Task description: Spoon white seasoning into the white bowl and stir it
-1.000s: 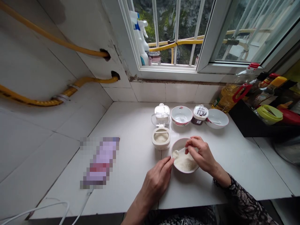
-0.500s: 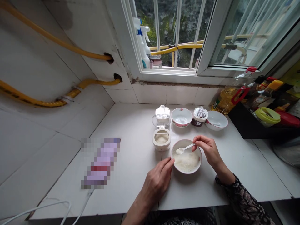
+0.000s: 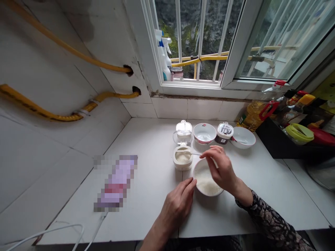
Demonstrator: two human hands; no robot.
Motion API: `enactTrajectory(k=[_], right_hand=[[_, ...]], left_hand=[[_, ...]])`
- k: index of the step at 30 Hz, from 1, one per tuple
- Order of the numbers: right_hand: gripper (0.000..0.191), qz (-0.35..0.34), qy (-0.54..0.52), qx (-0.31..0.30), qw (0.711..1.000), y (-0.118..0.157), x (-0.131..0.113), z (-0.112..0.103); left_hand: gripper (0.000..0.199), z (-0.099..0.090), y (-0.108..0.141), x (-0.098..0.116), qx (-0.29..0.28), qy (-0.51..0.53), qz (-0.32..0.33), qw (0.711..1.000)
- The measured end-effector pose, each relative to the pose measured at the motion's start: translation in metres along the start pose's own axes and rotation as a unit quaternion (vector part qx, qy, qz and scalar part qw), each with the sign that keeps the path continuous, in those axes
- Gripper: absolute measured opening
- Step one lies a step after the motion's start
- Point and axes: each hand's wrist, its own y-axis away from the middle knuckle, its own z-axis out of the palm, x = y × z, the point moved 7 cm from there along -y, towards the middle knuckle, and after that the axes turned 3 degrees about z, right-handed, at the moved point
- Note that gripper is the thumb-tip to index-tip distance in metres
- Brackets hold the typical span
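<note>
My right hand [image 3: 221, 169] pinches a small white spoon [image 3: 195, 153] by its handle end. The spoon reaches left to the open seasoning jar [image 3: 183, 164], with its head at the jar's mouth. A white, grainy substance lies in that jar, and its clear lid stands flipped up behind. My left hand [image 3: 180, 198] steadies the left rim of a white bowl [image 3: 201, 190], fingers together against it. Pale powder or grains cover the bowl's bottom; my right hand hides its upper right part.
Behind stand a closed white jar [image 3: 184, 127], a flower-patterned bowl [image 3: 205, 134], a dark-filled jar [image 3: 224, 133] and a bowl with a spoon [image 3: 243, 137]. An oil bottle [image 3: 258, 108] and a black condiment box [image 3: 274, 144] are right. A blurred-out phone-like object [image 3: 116, 183] lies left.
My right hand has moved the spoon from over the bowl up and left to the open jar. My left hand stays at the bowl's rim. The view has shifted slightly.
</note>
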Motion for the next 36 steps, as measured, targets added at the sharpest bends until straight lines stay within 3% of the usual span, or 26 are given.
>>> enactTrajectory(k=[2, 5, 8, 12, 17, 21, 28, 36], right_hand=[[0.024, -0.079, 0.056, -0.038, 0.995, 0.002, -0.010, 0.011], [0.027, -0.101, 0.073, -0.034, 0.992, 0.003, -0.013, 0.005], [0.021, -0.058, 0.056, 0.010, 0.997, 0.002, -0.009, -0.019], [0.016, 0.024, 0.073, -0.008, 0.997, 0.008, 0.010, -0.035], [0.017, 0.067, 0.101, -0.069, 0.990, 0.024, 0.029, -0.019], [0.018, 0.093, 0.053, -0.107, 0.989, 0.029, 0.032, 0.001], [0.020, 0.152, 0.019, -0.036, 0.988, 0.028, 0.040, -0.012], [0.021, 0.192, 0.003, -0.049, 0.980, 0.035, 0.048, -0.008]], left_hand=[[0.037, 0.000, 0.000, 0.000, -0.002, 0.003, -0.002, 1.000], [0.037, 0.001, 0.000, 0.000, -0.006, 0.005, -0.003, 1.000], [0.039, 0.001, 0.001, -0.001, -0.005, 0.004, -0.003, 1.000], [0.040, 0.001, 0.002, -0.002, -0.005, 0.006, -0.006, 1.000], [0.037, 0.000, 0.000, -0.001, 0.000, 0.007, -0.002, 1.000], [0.038, -0.001, -0.002, 0.000, -0.003, 0.007, -0.002, 1.000], [0.039, -0.002, -0.002, 0.000, 0.000, 0.007, -0.002, 1.000], [0.034, -0.002, -0.003, 0.001, 0.003, 0.009, 0.001, 1.000]])
